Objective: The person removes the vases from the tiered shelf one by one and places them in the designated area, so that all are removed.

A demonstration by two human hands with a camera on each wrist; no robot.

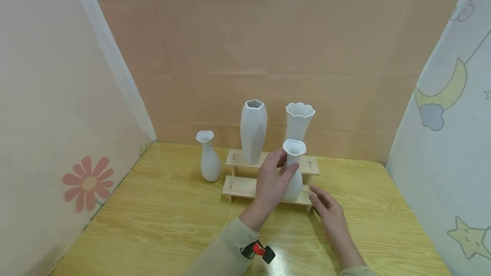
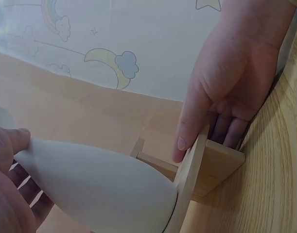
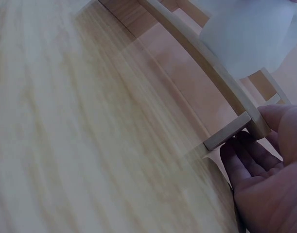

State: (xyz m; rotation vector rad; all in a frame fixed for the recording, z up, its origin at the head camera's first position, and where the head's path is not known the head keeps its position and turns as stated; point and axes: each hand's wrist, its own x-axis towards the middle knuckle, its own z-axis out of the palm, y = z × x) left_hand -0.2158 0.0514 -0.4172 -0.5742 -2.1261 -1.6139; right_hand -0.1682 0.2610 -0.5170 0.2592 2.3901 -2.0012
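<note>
My left hand grips a white vase with a flared rim around its narrow neck. The vase stands on the lower step of a two-tier wooden stand, its base on the board in the left wrist view. At the stand's right end, my right hand holds the lower board, thumb on top and fingers curled beneath, as the right wrist view shows. Behind the gripped vase, a scallop-rimmed white vase is partly hidden. Left of it, a tall faceted vase stands on the upper step.
Another white vase with a narrow neck stands on the wood-grain table, left of the stand. A peach cloth hangs behind the table, with patterned white cloths at both sides.
</note>
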